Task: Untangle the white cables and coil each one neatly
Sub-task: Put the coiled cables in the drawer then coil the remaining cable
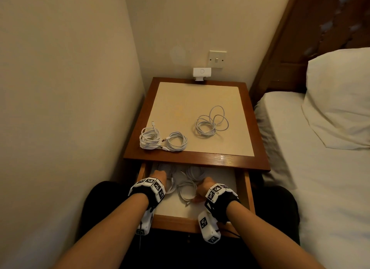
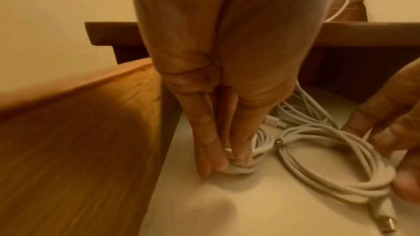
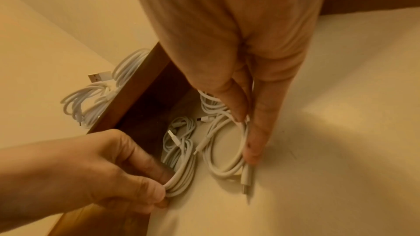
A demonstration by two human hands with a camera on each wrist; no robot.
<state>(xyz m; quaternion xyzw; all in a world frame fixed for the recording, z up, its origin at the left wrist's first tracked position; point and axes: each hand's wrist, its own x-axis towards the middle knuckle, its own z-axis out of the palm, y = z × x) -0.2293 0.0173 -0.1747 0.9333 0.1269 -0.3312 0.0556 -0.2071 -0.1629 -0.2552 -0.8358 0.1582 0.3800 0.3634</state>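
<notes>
Left hand: left hand [image 1: 158, 176] reaches into the open drawer, fingers and thumb curled round a bundle of white cable [image 3: 181, 177] at the drawer's left side.
Right hand: right hand [image 1: 205, 185] is in the drawer too, thumb and fingers pinching the edge of a looped cable [image 3: 225, 150], a smooth oval coil lying flat with its plug end beside the fingertips.
Bed: white sheet and plump pillow [image 1: 338, 96] to the right, dark wooden headboard behind.
Nightstand: square top [image 1: 198, 118], glossy brown wood frame round a matt cream inset.
Drawer: drawer [image 1: 245, 190] pulled out, honey-coloured wooden walls, pale smooth floor; more loose white cable loops lie further back in it, under the top's edge.
Cables on top: two round, tight coils [image 1: 163, 141] touching at the front left; a looser coil with stray loops [image 1: 211, 122] well apart, centre-right.
Wall fittings: cream switch plate [image 1: 217, 58]; small white rectangular box [image 1: 201, 72] just below it.
</notes>
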